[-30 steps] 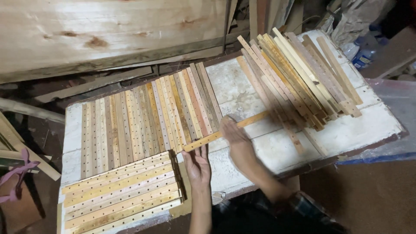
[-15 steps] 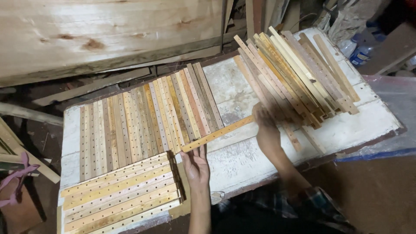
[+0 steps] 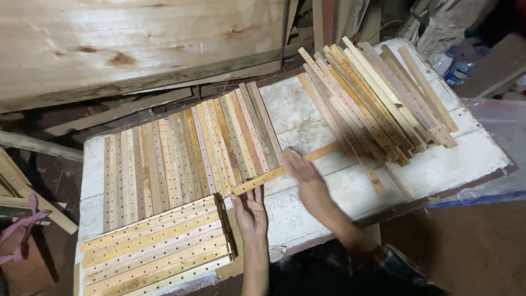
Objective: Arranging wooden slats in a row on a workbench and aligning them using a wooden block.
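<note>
Blue-white plastic packages [image 3: 457, 63], top right, beside table.

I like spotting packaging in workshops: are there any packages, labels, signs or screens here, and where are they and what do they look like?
Plastic bottles: top right, beyond the table's far corner, clear with blue labels; print too small to tell.
Clear plastic sheet: right edge, draped beside the table, blue strip beneath.
No signs or screens in view.
</note>
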